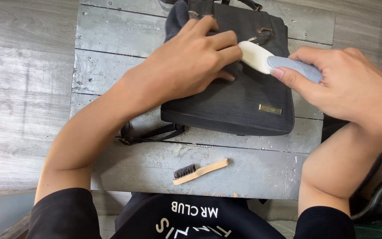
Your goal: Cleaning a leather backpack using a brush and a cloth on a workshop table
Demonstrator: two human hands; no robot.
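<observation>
Pressing flat on the dark handbag, left hand; right hand clasping a white-tipped cleaning tool beside it.

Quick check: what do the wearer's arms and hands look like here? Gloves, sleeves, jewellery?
Both hands, left hand and right hand, are bare: no gloves, rings or watch visible. Forearms are bare too. Short black sleeves end above the elbows, part of a black shirt with pale lettering on the chest. Fingernails look short and unpainted.

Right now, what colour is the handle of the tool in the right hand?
Pale blue-grey handle, with a white head; the head view shows it.
</observation>
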